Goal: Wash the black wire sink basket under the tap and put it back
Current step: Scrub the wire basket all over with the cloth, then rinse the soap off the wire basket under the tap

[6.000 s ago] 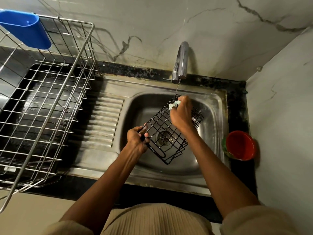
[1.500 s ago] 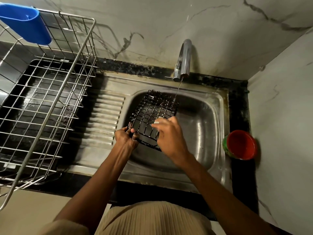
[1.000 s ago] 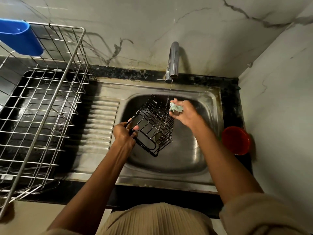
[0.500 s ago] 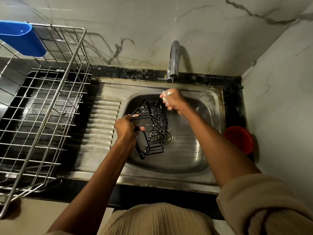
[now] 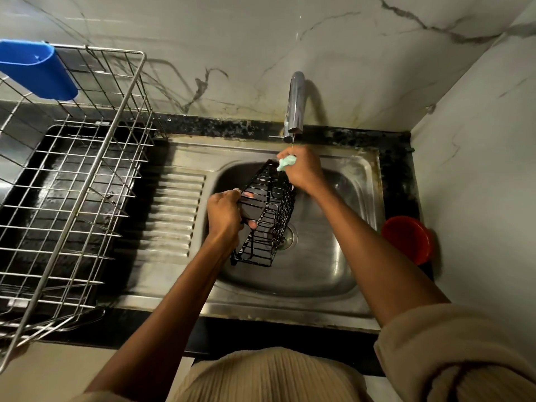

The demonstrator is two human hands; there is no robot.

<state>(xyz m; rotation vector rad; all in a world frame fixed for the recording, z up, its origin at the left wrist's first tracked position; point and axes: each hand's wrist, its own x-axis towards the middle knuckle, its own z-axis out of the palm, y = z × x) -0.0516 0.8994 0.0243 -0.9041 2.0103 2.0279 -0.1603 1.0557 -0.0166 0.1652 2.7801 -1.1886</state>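
Black wire basket, steel sink, marble walls

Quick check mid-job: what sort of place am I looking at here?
Most likely a home kitchen's washing-up corner: a steel sink with a ribbed drainboard, a running tap on a marble-look wall, and a wire dish rack beside it.

The black wire sink basket, a rectangular cage of thin rods, was tilted on end above the steel sink bowl, its upper corner just below the curved chrome tap
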